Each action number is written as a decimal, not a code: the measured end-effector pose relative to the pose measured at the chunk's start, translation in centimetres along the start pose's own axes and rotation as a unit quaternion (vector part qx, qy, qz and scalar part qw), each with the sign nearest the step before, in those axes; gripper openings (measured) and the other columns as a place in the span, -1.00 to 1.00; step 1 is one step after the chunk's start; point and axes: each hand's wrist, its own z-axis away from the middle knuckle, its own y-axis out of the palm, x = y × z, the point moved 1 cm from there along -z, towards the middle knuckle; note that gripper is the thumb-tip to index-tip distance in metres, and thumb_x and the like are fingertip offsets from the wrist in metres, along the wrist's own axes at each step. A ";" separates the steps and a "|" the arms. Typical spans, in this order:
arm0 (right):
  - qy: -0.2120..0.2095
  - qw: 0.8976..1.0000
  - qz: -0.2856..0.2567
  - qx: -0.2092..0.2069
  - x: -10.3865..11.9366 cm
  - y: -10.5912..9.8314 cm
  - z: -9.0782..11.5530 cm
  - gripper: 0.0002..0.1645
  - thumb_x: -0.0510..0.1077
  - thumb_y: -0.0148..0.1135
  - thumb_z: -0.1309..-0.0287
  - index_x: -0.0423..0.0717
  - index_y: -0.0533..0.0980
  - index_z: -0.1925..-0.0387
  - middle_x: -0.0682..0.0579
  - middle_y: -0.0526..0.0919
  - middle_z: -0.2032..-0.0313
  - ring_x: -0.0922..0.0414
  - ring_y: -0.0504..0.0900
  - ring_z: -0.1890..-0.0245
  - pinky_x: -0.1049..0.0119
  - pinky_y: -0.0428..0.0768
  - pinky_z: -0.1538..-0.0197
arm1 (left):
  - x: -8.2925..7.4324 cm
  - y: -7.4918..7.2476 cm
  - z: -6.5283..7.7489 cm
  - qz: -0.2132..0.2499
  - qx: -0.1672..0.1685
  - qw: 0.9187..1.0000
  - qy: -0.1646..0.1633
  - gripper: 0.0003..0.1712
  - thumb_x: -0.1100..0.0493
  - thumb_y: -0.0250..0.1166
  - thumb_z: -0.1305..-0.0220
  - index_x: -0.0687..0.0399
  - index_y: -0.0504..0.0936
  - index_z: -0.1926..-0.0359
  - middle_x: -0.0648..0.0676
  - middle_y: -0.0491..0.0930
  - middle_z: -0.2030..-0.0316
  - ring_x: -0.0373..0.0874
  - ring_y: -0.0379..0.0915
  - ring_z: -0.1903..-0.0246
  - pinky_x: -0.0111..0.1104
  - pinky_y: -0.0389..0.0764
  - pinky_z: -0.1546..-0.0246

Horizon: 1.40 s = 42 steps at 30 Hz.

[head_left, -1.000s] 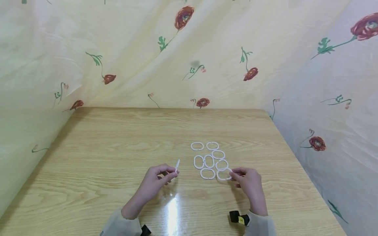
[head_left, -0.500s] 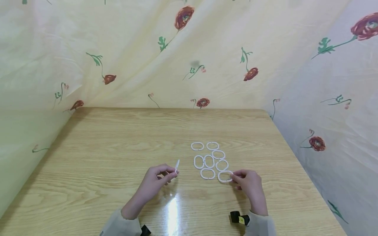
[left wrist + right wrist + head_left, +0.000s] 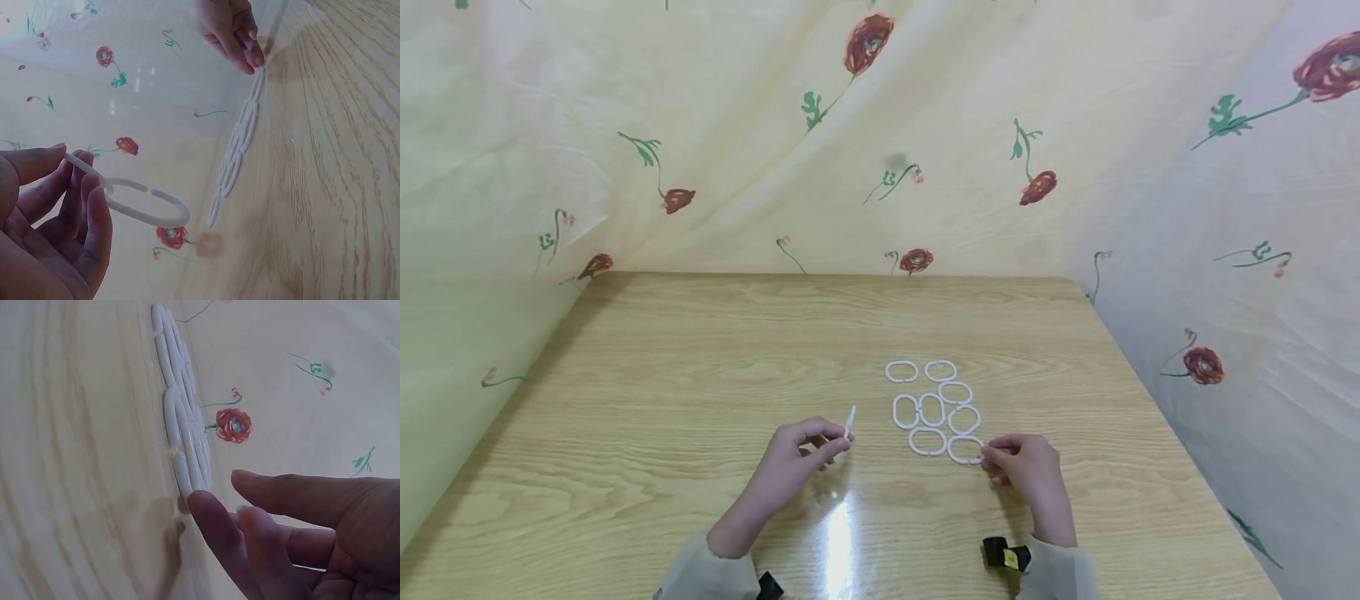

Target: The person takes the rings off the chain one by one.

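Observation:
My left hand (image 3: 801,446) pinches a white oval plastic chain link (image 3: 84,167) between thumb and fingertips, a little above the table. Through that link hangs a second oval link (image 3: 140,215), which has a small gap in its side. In the head view the held pieces show only as a thin upright sliver. My right hand (image 3: 1030,467) is low at the right end of the nearest loose link (image 3: 964,462), which lies flat. In the right wrist view a fingertip (image 3: 203,503) touches that link's end, while the thumb (image 3: 247,478) stands apart from it.
Several more white links lie flat and close together on the wooden table (image 3: 700,350), among them a link (image 3: 928,454) just left of the nearest one. A flower-patterned cloth (image 3: 737,167) closes off the back and sides. Light glares off the table's front.
The right hand has shifted the nearest link off the one it overlapped, first rightward, then slightly back left, and let it lie flat. The left hand has stayed still.

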 end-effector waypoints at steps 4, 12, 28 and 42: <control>-0.006 1.000 0.003 -0.001 0.1 0.0 0.0 -0.69 -0.23 0.30 -0.15 -0.42 0.60 0.16 -0.06 0.74 0.48 0.23 0.64 0.56 0.35 0.68 0.48 | 0.0 0.0 0.0 -0.002 0.001 1.000 0.003 -0.72 0.17 0.26 -0.31 0.35 0.66 0.14 0.30 0.69 0.19 -0.29 0.50 0.39 -0.46 0.64 0.37; -0.025 1.000 -0.003 -0.001 0.8 0.4 0.3 -0.66 -0.26 0.28 -0.16 -0.41 0.57 0.06 -0.15 0.70 0.32 0.20 0.65 0.44 0.35 0.71 0.43 | -0.1 0.0 0.0 -0.003 0.003 1.000 0.005 -0.75 0.18 0.26 -0.30 0.31 0.67 0.15 0.28 0.68 0.21 -0.21 0.53 0.37 -0.45 0.65 0.36; -0.204 0.977 -0.066 -0.002 5.6 5.4 2.4 -0.78 -0.37 0.37 -0.05 -0.24 0.66 0.19 -0.10 0.74 0.32 0.12 0.70 0.37 0.43 0.68 0.50 | -0.2 0.0 0.1 0.005 0.010 1.000 0.022 -0.76 0.21 0.23 -0.31 0.33 0.66 0.14 0.30 0.66 0.23 -0.27 0.51 0.37 -0.37 0.69 0.34; -0.344 0.938 -0.042 0.006 8.9 7.8 3.4 -0.69 -0.39 0.38 -0.01 -0.18 0.66 0.13 -0.07 0.75 0.26 0.01 0.73 0.31 0.54 0.64 0.48 | 0.3 0.4 0.1 -0.003 0.039 0.999 0.029 -0.75 0.16 0.25 -0.31 0.27 0.67 0.14 0.24 0.65 0.27 -0.27 0.51 0.40 -0.35 0.69 0.35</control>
